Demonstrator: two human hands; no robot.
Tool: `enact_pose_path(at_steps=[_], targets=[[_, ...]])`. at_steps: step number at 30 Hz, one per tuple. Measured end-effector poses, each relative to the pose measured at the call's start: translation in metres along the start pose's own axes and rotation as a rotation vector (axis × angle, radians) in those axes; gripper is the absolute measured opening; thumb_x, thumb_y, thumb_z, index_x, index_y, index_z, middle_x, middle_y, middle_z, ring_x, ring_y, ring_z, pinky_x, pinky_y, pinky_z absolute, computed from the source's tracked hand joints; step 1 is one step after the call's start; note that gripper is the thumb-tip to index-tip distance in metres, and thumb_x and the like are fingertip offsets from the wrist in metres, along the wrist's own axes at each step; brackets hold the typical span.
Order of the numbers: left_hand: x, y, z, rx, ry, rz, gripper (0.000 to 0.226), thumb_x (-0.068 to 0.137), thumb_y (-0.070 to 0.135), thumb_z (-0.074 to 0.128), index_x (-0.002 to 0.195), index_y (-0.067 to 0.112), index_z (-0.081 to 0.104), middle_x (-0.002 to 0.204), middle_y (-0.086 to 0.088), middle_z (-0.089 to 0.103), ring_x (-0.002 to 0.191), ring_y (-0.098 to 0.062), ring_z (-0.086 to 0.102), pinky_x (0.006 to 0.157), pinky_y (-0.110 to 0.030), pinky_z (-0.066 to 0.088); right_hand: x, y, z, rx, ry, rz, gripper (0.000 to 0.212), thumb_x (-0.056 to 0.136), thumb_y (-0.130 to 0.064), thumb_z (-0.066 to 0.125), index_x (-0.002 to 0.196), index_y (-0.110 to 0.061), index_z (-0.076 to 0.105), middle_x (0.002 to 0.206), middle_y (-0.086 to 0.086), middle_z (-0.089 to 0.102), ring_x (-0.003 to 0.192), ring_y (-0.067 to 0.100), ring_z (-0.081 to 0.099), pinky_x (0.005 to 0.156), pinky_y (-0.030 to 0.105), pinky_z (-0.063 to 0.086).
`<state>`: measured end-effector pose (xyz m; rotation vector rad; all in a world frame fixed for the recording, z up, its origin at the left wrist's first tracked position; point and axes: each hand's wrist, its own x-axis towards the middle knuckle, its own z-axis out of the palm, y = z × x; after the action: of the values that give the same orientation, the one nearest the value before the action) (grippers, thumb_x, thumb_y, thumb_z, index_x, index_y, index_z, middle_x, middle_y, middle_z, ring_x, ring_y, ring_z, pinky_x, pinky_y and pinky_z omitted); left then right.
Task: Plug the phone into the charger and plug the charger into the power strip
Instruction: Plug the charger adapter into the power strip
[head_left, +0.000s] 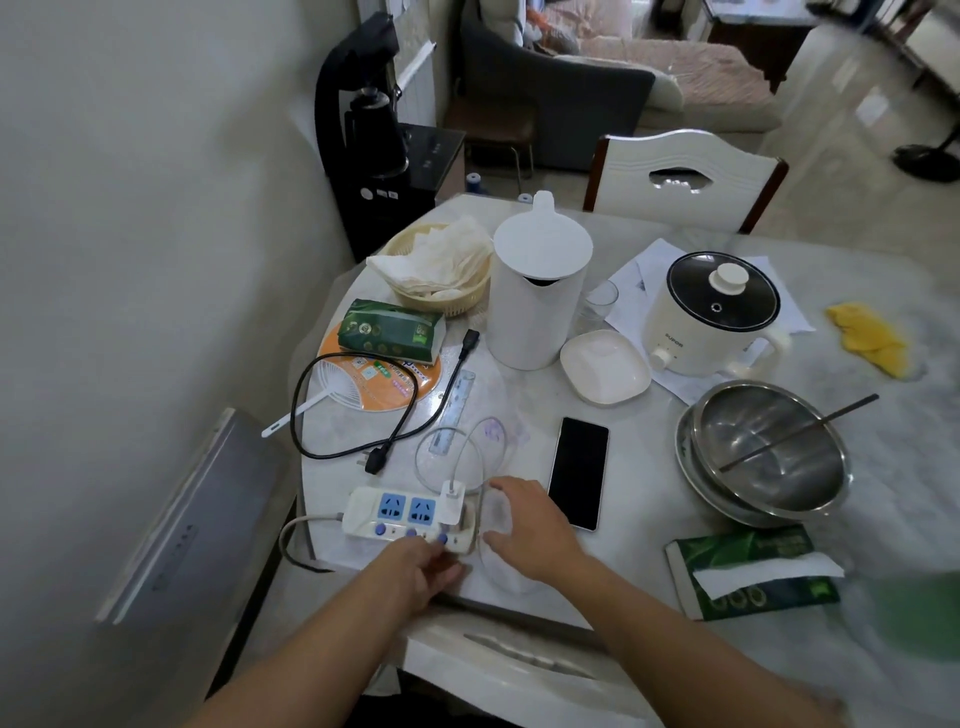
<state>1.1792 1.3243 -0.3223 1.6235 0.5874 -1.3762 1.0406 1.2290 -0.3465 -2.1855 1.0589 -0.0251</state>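
The table (649, 467) has a smooth, pale, marble-like top with a soft sheen, and on it the phone (578, 473) shows a glossy black glass face. The power strip (410, 517), charger (453, 496) and kettle (535, 291) look like smooth white plastic, the kettle matt, while the bowls (769, 457) are shiny, brushed-looking metal. The cooker (711, 317) is cream plastic under a glossy dark glass lid, the basket (457, 301) holds crumpled white cloth or paper, and the yellow rag (867, 338) looks soft and matt.

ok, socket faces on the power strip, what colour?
Blue faces on the white plastic power strip, clearest in the head view.
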Motion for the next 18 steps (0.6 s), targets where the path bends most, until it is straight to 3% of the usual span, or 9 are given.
enact_pose_path(at_steps=[1, 3, 4, 6, 9, 12, 15, 18], targets=[[0.003, -0.002, 0.001, -0.053, 0.018, 0.009, 0.057, 0.092, -0.008, 0.054, 0.142, 0.017, 0.043, 0.137, -0.025, 0.052, 0.123, -0.043, 0.053, 0.088, -0.048, 0.056, -0.002, 0.002, -0.001, -0.009, 0.002, 0.007, 0.064, 0.079, -0.037, 0.066, 0.138, -0.025, 0.044, 0.137, -0.006, 0.051, 0.127, 0.016, 0.043, 0.102, 0.027, 0.038], [0.003, -0.006, 0.002, -0.063, 0.033, 0.023, 0.052, 0.091, -0.008, 0.055, 0.139, 0.011, 0.046, 0.129, -0.025, 0.058, 0.117, -0.041, 0.057, 0.055, -0.038, 0.062, -0.005, 0.007, -0.002, -0.032, 0.006, 0.025, 0.058, 0.082, -0.029, 0.060, 0.138, -0.022, 0.045, 0.137, -0.004, 0.052, 0.127, 0.017, 0.043, 0.104, 0.028, 0.037], [0.004, -0.007, 0.002, -0.047, 0.037, 0.022, 0.045, 0.091, -0.008, 0.057, 0.134, 0.007, 0.050, 0.119, -0.026, 0.063, 0.109, -0.041, 0.061, 0.038, -0.036, 0.057, -0.006, 0.009, -0.003, -0.047, 0.009, 0.033, 0.057, 0.083, -0.026, 0.058, 0.138, -0.021, 0.045, 0.138, -0.004, 0.051, 0.127, 0.017, 0.043, 0.104, 0.029, 0.037], [0.006, -0.007, 0.003, -0.002, 0.044, 0.013, 0.034, 0.091, -0.006, 0.059, 0.124, -0.001, 0.053, 0.104, -0.026, 0.064, 0.098, -0.040, 0.064, 0.027, -0.035, 0.050, -0.009, 0.012, -0.003, -0.074, 0.019, 0.045, 0.056, 0.083, -0.022, 0.056, 0.138, -0.019, 0.045, 0.137, -0.002, 0.051, 0.127, 0.018, 0.042, 0.104, 0.029, 0.037], [0.004, -0.004, 0.003, 0.031, 0.059, 0.009, 0.025, 0.089, -0.005, 0.061, 0.110, 0.006, 0.054, 0.103, -0.026, 0.062, 0.075, -0.035, 0.063, 0.031, -0.037, 0.052, -0.012, 0.017, -0.003, -0.106, 0.044, 0.066, 0.055, 0.085, -0.022, 0.055, 0.139, -0.017, 0.045, 0.138, -0.001, 0.050, 0.128, 0.018, 0.041, 0.104, 0.030, 0.036], [0.005, -0.004, 0.004, 0.028, 0.085, 0.019, 0.025, 0.089, -0.007, 0.061, 0.105, 0.010, 0.050, 0.112, -0.028, 0.065, 0.073, -0.036, 0.064, 0.043, -0.044, 0.057, -0.012, 0.020, -0.006, -0.104, 0.111, 0.115, 0.054, 0.085, -0.019, 0.055, 0.138, -0.017, 0.045, 0.137, 0.000, 0.050, 0.129, 0.018, 0.041, 0.103, 0.030, 0.037], [0.010, -0.003, 0.008, 0.007, 0.099, 0.021, 0.035, 0.090, -0.011, 0.056, 0.121, 0.003, 0.050, 0.119, -0.029, 0.063, 0.094, -0.043, 0.066, 0.051, -0.049, 0.058, -0.009, 0.023, -0.011, -0.095, 0.176, 0.174, 0.052, 0.085, -0.017, 0.056, 0.137, -0.016, 0.047, 0.135, 0.000, 0.052, 0.128, 0.018, 0.042, 0.101, 0.029, 0.038], [0.010, 0.000, 0.010, 0.021, 0.081, 0.028, 0.045, 0.090, -0.015, 0.053, 0.132, -0.001, 0.049, 0.118, -0.029, 0.063, 0.071, -0.038, 0.062, 0.044, -0.045, 0.057, -0.010, 0.026, -0.015, -0.105, 0.221, 0.211, 0.052, 0.085, -0.016, 0.056, 0.136, -0.014, 0.048, 0.135, 0.000, 0.053, 0.128, 0.019, 0.044, 0.102, 0.029, 0.039]])
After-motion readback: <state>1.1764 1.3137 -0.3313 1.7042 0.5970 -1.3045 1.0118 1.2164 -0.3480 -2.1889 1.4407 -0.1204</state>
